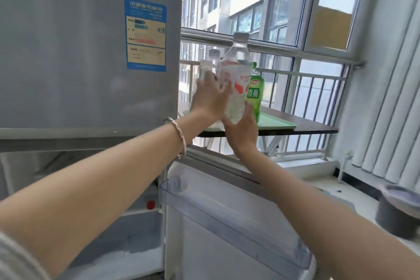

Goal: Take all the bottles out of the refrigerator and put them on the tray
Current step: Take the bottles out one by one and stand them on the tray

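My right hand (242, 129) grips the bottom of a clear water bottle (237, 70) with a red and white label, held tilted above the green tray (276, 124). My left hand (210, 98) reaches past it and rests against another clear bottle (205, 68) standing on the tray. A further clear bottle (214, 54) stands behind, and a green tea bottle (256, 91) stands on the tray to the right. The grey refrigerator (86, 52) fills the left; its lower door (227, 223) hangs open below my arms, and its clear door shelf (218, 207) holds nothing.
The tray lies on a dark folding table (318, 128) by the window railing (318, 75). A white radiator (391, 120) stands at the right. A grey round pot (397, 209) sits on the floor at the lower right. The fridge's lower compartment (136, 223) is open.
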The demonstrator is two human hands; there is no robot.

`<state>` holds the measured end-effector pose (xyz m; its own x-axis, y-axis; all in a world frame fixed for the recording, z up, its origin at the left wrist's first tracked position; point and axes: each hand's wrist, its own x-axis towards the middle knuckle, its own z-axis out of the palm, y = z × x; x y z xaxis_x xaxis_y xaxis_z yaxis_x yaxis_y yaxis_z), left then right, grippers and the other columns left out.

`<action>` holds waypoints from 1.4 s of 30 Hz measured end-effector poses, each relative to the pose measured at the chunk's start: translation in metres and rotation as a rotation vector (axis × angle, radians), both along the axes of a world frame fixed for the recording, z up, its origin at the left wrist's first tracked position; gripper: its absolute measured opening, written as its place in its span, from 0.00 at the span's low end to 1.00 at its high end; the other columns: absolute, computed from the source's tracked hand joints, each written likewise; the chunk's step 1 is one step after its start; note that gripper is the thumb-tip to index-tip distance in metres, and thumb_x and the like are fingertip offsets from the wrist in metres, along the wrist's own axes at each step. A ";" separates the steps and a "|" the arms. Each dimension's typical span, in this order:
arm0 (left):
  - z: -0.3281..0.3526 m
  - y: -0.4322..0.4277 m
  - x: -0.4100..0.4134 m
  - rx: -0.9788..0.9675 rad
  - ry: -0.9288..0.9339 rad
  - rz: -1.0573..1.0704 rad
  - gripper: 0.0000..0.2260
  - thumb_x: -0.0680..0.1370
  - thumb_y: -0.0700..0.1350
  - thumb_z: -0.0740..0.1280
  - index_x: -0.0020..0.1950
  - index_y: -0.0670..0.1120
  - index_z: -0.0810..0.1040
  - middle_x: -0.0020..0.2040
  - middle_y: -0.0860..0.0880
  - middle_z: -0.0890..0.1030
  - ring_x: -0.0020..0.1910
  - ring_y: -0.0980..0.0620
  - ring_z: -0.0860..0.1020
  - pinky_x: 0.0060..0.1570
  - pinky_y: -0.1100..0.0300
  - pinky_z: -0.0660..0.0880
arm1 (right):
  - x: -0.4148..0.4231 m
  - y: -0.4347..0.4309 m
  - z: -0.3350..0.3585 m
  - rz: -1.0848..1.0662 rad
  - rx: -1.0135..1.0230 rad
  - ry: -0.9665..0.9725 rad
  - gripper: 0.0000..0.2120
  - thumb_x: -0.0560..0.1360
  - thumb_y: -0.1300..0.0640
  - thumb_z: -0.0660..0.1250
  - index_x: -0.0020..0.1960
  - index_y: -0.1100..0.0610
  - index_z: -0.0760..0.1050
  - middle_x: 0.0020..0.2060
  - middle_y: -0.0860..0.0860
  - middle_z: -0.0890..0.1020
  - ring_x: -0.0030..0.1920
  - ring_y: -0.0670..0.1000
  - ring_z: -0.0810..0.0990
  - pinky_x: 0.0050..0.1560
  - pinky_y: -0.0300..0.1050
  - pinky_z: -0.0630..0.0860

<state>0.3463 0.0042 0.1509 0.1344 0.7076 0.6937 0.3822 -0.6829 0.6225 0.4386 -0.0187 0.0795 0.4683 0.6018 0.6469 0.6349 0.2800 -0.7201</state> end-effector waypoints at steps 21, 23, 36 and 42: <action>-0.041 0.052 0.030 -0.222 0.319 -0.105 0.24 0.82 0.55 0.51 0.74 0.43 0.66 0.71 0.42 0.70 0.71 0.42 0.68 0.71 0.47 0.63 | 0.032 0.080 0.003 -0.233 -0.175 -0.159 0.19 0.77 0.51 0.65 0.62 0.58 0.63 0.59 0.59 0.74 0.55 0.61 0.77 0.48 0.51 0.70; -0.044 0.058 0.031 -0.220 0.326 -0.103 0.24 0.81 0.55 0.50 0.70 0.44 0.71 0.69 0.43 0.74 0.69 0.43 0.70 0.69 0.46 0.65 | 0.032 0.085 -0.001 -0.222 -0.214 -0.146 0.19 0.78 0.51 0.64 0.62 0.59 0.62 0.59 0.59 0.74 0.55 0.62 0.77 0.47 0.51 0.70; -0.055 0.039 -0.018 -0.173 0.069 0.039 0.12 0.79 0.48 0.55 0.48 0.44 0.76 0.43 0.46 0.82 0.44 0.45 0.79 0.47 0.51 0.76 | -0.035 0.053 -0.020 -0.159 0.173 -0.176 0.16 0.76 0.55 0.66 0.59 0.60 0.69 0.54 0.55 0.77 0.56 0.56 0.75 0.58 0.48 0.65; -0.079 0.042 -0.101 -0.225 0.235 0.206 0.13 0.80 0.48 0.56 0.47 0.43 0.76 0.45 0.45 0.79 0.44 0.45 0.76 0.42 0.55 0.71 | -0.122 0.046 -0.049 0.051 0.054 -0.278 0.19 0.74 0.60 0.68 0.63 0.61 0.69 0.56 0.56 0.77 0.56 0.56 0.77 0.56 0.48 0.72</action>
<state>0.2454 0.0461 0.0715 0.1107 0.8673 0.4853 0.6476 -0.4334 0.6268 0.3165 0.0275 0.0308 0.2387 0.5810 0.7781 0.7898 0.3500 -0.5037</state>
